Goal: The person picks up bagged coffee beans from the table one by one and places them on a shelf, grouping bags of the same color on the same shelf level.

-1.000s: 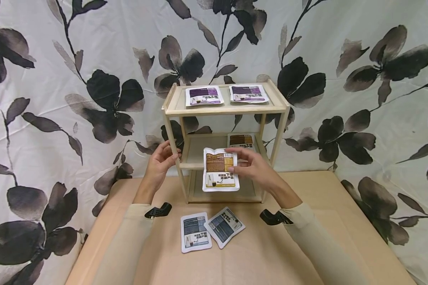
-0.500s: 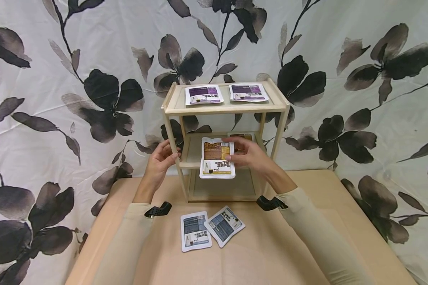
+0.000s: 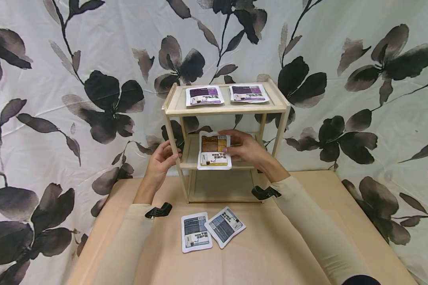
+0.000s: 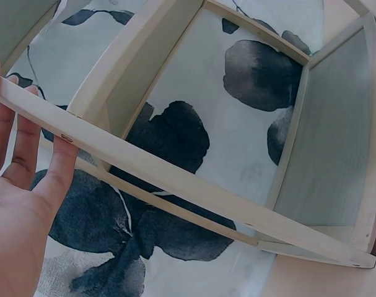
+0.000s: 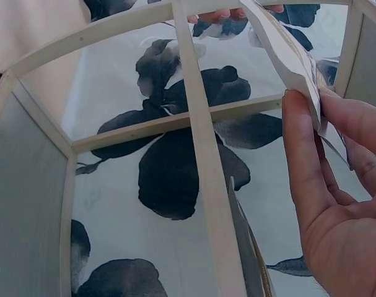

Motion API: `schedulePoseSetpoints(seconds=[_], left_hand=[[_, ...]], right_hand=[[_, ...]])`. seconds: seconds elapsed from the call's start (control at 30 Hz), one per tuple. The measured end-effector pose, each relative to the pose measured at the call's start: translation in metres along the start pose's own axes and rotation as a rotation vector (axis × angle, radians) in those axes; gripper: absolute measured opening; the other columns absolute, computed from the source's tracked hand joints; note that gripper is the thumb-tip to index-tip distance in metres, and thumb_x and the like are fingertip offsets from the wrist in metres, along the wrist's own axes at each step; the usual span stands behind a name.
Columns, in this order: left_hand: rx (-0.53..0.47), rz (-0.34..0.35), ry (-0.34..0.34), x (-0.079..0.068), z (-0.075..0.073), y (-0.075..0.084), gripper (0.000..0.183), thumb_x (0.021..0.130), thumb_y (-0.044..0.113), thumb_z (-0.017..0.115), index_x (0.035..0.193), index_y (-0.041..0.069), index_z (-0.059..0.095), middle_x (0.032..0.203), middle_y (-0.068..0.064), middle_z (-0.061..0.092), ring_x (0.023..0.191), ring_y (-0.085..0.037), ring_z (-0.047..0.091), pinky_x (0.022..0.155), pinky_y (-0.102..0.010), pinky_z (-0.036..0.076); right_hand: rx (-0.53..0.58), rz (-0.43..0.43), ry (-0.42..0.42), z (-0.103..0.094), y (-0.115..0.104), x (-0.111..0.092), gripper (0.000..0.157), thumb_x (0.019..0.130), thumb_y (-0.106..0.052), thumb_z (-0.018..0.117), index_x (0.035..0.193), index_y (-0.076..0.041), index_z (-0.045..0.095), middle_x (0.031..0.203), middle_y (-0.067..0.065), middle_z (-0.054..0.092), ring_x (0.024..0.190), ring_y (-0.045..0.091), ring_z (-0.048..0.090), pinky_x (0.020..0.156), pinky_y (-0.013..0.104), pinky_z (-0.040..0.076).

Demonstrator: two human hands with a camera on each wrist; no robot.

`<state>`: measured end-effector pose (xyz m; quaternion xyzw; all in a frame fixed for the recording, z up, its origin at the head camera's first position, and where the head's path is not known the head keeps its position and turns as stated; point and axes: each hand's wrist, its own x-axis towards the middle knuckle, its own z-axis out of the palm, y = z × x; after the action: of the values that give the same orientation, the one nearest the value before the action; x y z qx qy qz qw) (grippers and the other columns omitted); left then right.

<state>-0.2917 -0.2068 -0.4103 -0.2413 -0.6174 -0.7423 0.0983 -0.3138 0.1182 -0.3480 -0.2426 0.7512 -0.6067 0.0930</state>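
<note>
A white-edged pouch [image 3: 214, 156] with a brown and yellow label is pinched at its right side between the thumb and fingers of my right hand [image 3: 251, 150]. It overlaps the front of the middle shelf [image 3: 190, 156] in the head view. From the right wrist, the pouch [image 5: 293, 62] appears nearly edge-on between thumb and fingers. My left hand [image 3: 159, 164] holds the front left post [image 3: 173, 142] of the small wooden rack. In the left wrist view, fingers [image 4: 61, 167] pass behind that post [image 4: 175, 170], with the thumb tip in front.
Two purple-labelled pouches [image 3: 204, 95] lie on the top shelf [image 3: 226, 107]. Two blue-labelled pouches [image 3: 196, 232] rest on the table [image 3: 271, 245] before the rack, their edges overlapping. Beside a post in the right wrist view, another pouch's edge [image 5: 253, 253] shows. A floral cloth [image 3: 342, 118] hangs behind.
My right hand has carried the brown and yellow pouch up and forward, from before the lower shelf to the middle shelf. It now covers the pouch seen there earlier. The left hand stays put.
</note>
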Motion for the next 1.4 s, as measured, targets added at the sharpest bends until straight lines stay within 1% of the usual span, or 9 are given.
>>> schedulePoseSetpoints(seconds=[0.1, 0.33, 0.57, 0.63, 0.8, 1.0, 1.07, 1.27, 1.4], left_hand=[[-0.005, 0.005, -0.002, 0.0, -0.001, 0.0, 0.049, 0.099, -0.004, 0.06, 0.144, 0.01, 0.052, 0.119, -0.02, 0.059, 0.106, -0.024, 0.067, 0.088, -0.031, 0.058], [-0.012, 0.01, -0.004, 0.002, -0.001, 0.002, 0.051, 0.098, -0.004, 0.06, 0.147, 0.002, 0.046, 0.116, -0.014, 0.061, 0.103, -0.02, 0.066, 0.088, -0.032, 0.058], [-0.022, 0.015, -0.005, 0.002, -0.002, 0.001, 0.05, 0.098, -0.004, 0.062, 0.145, 0.004, 0.049, 0.117, -0.014, 0.061, 0.104, -0.02, 0.066, 0.089, -0.034, 0.059], [-0.024, 0.015, -0.004, 0.002, -0.002, 0.001, 0.05, 0.097, -0.004, 0.062, 0.145, 0.004, 0.049, 0.118, -0.017, 0.061, 0.104, -0.021, 0.066, 0.089, -0.034, 0.059], [-0.014, 0.007, 0.004, 0.001, -0.002, 0.001, 0.048, 0.098, -0.003, 0.062, 0.143, 0.011, 0.054, 0.12, -0.024, 0.058, 0.106, -0.025, 0.066, 0.087, -0.032, 0.058], [0.0, -0.006, 0.005, 0.0, -0.001, 0.0, 0.047, 0.098, -0.004, 0.061, 0.139, 0.02, 0.058, 0.115, -0.007, 0.063, 0.107, -0.026, 0.066, 0.089, -0.032, 0.058], [0.003, -0.005, 0.002, 0.0, -0.001, 0.0, 0.047, 0.098, -0.003, 0.061, 0.141, 0.017, 0.057, 0.114, -0.005, 0.064, 0.107, -0.022, 0.066, 0.09, -0.033, 0.058], [0.006, -0.001, -0.006, 0.0, 0.0, 0.0, 0.053, 0.098, -0.004, 0.06, 0.148, -0.002, 0.041, 0.113, -0.004, 0.063, 0.103, -0.017, 0.067, 0.089, -0.033, 0.058], [0.01, 0.0, -0.009, 0.0, -0.001, 0.001, 0.055, 0.098, -0.004, 0.06, 0.149, -0.005, 0.037, 0.113, -0.004, 0.063, 0.103, -0.017, 0.066, 0.089, -0.033, 0.058]], right_hand=[[-0.005, -0.001, 0.0, -0.001, -0.002, 0.005, 0.06, 0.092, -0.012, 0.076, 0.147, -0.02, 0.051, 0.122, 0.02, 0.06, 0.104, 0.03, 0.068, 0.084, 0.043, 0.061], [0.036, 0.065, 0.005, -0.002, -0.009, 0.021, 0.062, 0.092, -0.008, 0.074, 0.148, -0.022, 0.05, 0.125, 0.019, 0.057, 0.107, 0.031, 0.066, 0.088, 0.044, 0.06], [0.001, 0.076, 0.01, -0.005, -0.008, 0.035, 0.062, 0.093, -0.009, 0.074, 0.148, -0.026, 0.051, 0.122, 0.019, 0.059, 0.102, 0.029, 0.068, 0.084, 0.041, 0.061], [-0.003, 0.083, 0.016, -0.005, -0.007, 0.038, 0.062, 0.093, -0.01, 0.075, 0.147, -0.028, 0.052, 0.122, 0.018, 0.058, 0.101, 0.029, 0.068, 0.083, 0.041, 0.061], [0.013, 0.101, 0.014, -0.006, -0.002, 0.046, 0.061, 0.092, -0.01, 0.076, 0.146, -0.028, 0.053, 0.128, 0.019, 0.055, 0.104, 0.032, 0.068, 0.083, 0.042, 0.061], [0.022, 0.106, 0.0, -0.006, 0.002, 0.052, 0.062, 0.091, -0.007, 0.077, 0.146, -0.025, 0.054, 0.136, 0.017, 0.052, 0.109, 0.033, 0.067, 0.088, 0.041, 0.06], [0.013, 0.109, 0.003, -0.006, 0.002, 0.054, 0.063, 0.09, -0.006, 0.076, 0.146, -0.024, 0.053, 0.139, 0.017, 0.051, 0.11, 0.033, 0.066, 0.089, 0.041, 0.059], [-0.059, 0.142, 0.026, -0.004, 0.002, 0.056, 0.066, 0.091, -0.005, 0.076, 0.149, -0.02, 0.051, 0.144, 0.019, 0.047, 0.107, 0.032, 0.066, 0.088, 0.039, 0.059], [-0.119, 0.155, 0.032, -0.004, 0.002, 0.057, 0.067, 0.091, -0.006, 0.076, 0.151, -0.018, 0.049, 0.145, 0.019, 0.047, 0.113, 0.032, 0.063, 0.093, 0.039, 0.057]])
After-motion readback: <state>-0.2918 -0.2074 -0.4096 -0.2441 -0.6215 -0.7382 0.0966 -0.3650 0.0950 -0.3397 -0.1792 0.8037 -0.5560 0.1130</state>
